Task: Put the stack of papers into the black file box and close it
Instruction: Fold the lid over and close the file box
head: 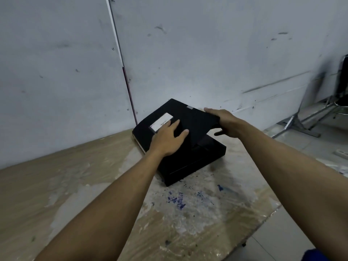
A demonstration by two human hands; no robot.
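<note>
box [190, 162]: black, flat, white label [161, 122] on lid [190, 117]; sitting on the table [75, 185] by the wall [188, 53].
axis: long side running near-left to far-right; lid part raised at the right.
left hand [167, 140]: you're pressing flat on the lid, fingers spread, gripping nothing.
right hand [224, 123]: you're pinching the lid's raised right edge, fingers over, thumb under.

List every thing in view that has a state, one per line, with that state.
black file box: lying flat on the table, not fully shut
lid: partly raised on the right side, a gap under it
papers: pale edge showing inside the box at its left side
left hand: flat on the lid, pressing
right hand: gripping the lid's right edge
</note>
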